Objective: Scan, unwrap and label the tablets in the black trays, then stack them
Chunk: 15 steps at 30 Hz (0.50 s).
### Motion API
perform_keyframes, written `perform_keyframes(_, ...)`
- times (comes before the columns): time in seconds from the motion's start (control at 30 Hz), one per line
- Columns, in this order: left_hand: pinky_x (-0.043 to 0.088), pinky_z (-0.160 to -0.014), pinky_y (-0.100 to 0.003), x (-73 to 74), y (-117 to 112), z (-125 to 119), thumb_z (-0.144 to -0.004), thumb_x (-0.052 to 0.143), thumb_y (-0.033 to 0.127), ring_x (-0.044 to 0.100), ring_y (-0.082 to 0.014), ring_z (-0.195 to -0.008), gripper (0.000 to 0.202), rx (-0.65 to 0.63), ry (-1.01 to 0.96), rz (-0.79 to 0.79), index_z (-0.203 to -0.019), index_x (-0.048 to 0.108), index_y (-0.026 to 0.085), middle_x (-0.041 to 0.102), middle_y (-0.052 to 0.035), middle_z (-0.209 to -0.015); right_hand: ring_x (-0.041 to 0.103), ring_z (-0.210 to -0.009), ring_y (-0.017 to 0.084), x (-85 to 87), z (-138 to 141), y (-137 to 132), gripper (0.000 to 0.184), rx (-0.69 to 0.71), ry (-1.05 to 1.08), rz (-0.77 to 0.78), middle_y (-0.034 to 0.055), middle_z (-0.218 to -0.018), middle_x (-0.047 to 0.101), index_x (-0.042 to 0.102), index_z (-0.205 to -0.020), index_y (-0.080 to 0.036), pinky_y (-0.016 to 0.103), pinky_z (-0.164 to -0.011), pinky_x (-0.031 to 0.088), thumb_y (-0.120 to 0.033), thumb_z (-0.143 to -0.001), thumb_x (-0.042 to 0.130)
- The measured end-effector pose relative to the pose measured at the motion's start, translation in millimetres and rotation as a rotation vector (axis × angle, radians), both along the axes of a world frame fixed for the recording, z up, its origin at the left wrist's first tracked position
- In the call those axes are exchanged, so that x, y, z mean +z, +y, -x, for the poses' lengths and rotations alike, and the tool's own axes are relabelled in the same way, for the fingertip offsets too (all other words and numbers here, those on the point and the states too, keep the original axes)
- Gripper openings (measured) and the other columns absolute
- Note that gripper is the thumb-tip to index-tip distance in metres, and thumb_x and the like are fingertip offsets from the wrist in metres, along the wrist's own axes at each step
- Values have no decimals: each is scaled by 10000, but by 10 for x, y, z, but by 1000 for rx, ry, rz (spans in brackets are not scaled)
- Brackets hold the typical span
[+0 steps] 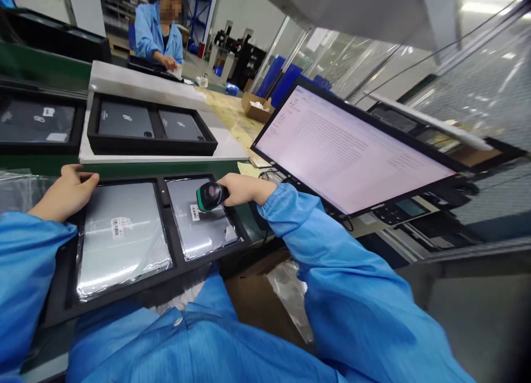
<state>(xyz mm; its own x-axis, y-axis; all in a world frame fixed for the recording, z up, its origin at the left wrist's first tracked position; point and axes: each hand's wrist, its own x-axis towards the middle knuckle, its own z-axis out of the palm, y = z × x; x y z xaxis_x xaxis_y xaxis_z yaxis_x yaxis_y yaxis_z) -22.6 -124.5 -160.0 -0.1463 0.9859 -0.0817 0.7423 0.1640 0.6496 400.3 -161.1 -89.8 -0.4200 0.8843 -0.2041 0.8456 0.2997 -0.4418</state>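
The green tabletop (166, 167) ran before me, a screen (352, 145) full of text standing tilted to my right. Nearest me, a black tray (171, 222) held two tablets under clear wrap, the left tablet (124, 255) and the right tablet (205, 236), each in its own compartment. Just behind it sat a rear tray (153, 146), also with two tablets. My left grip (68, 192) was part open, thumb and fingers loosely curled at the near tray's far left corner; I couldn't tell whether they pressed on its rim. My right grip (243, 189) was closed around the handle of a scanner (210, 196), its green-edged head above the right tablet, beside a small barcode label (194, 212).
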Motion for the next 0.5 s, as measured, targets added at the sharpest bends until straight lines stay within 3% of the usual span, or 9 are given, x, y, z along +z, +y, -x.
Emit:
perform_keyframes(0.1, 383, -1159, -417, 43, -40, -29, -1012, 512, 374, 524, -286, -1349, 672, 4, -5, 14, -1518, 259, 13, 567, -178, -1450, 580, -631, 149, 97, 157, -130, 155, 141, -155, 1, -22, -658, 656, 699, -742, -187, 250, -663, 426, -102, -616, 734)
perform_keyframes(0.37, 368, -1169, -461, 53, -57, -56, -1031, 504, 407, 497, -321, -1374, 671, 1, 14, 1, -1519, 263, 16, 549, -176, -1467, 598, -619, 146, 16, 71, -193, 142, 164, -135, 42, -26, -664, 661, 721, -789, -170, 250, -661, 436, -133, -658, 764)
perform_keyframes(0.43, 366, -1170, -460, 44, -44, -46, -1030, 501, 408, 494, -322, -1377, 672, 4, 9, -1, -1518, 262, 12, 553, -180, -1462, 636, -680, 163, -15, -32, -165, 150, 133, -135, -11, -11, -712, 686, 727, -824, -165, 255, -701, 464, -166, -680, 769)
perform_keyframes(0.5, 371, -1168, -448, 44, -33, -42, -1024, 508, 395, 499, -313, -1373, 667, 19, 8, -1, -1520, 266, 20, 562, -173, -1456, 676, -770, 197, -57, -168, -120, 170, -9, -147, -155, 25, -789, 717, 731, -875, -157, 275, -754, 491, -204, -714, 759)
